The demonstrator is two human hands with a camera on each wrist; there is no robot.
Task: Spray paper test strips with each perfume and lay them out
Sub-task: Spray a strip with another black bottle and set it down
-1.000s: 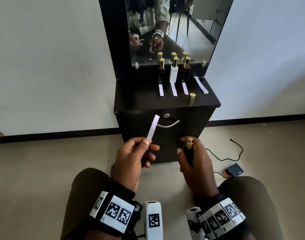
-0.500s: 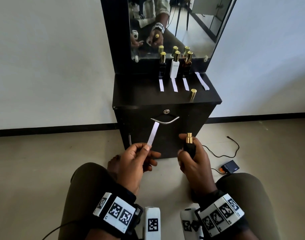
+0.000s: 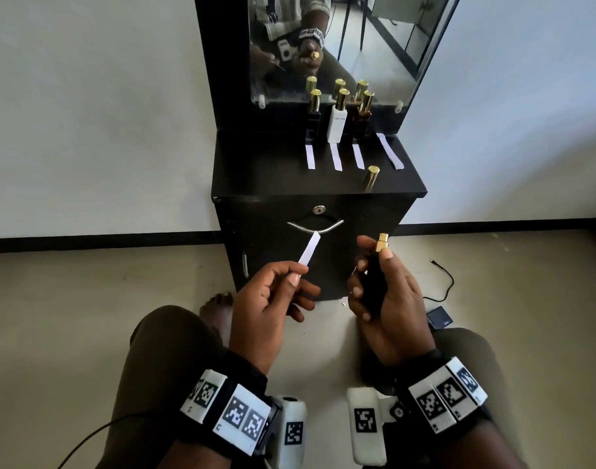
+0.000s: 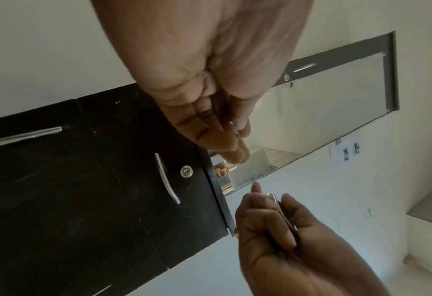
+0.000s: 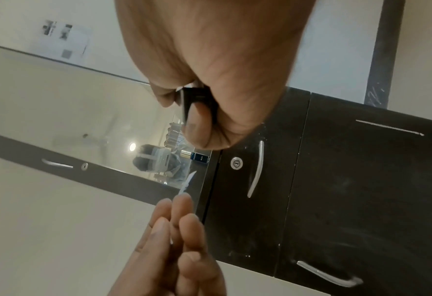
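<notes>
Head view: our left hand [image 3: 269, 296] pinches a paper strip [image 3: 309, 248]; right hand [image 3: 388, 299] grips an uncapped dark bottle [image 3: 374, 282]. Four strips [image 3: 336, 156] already lie on the cabinet top [image 3: 256, 177] by three capped bottles [image 3: 337, 116]. We judge this the last spray.

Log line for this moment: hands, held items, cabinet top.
left hand: pinches paper strip | right hand: grips uncapped black bottle | cabinet top: three bottles, four strips, loose gold cap

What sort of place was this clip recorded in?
Probably a plain room at home or in an office, with a low black dressing cabinet and its mirror against a bare white wall. The person sits on the floor.
</notes>
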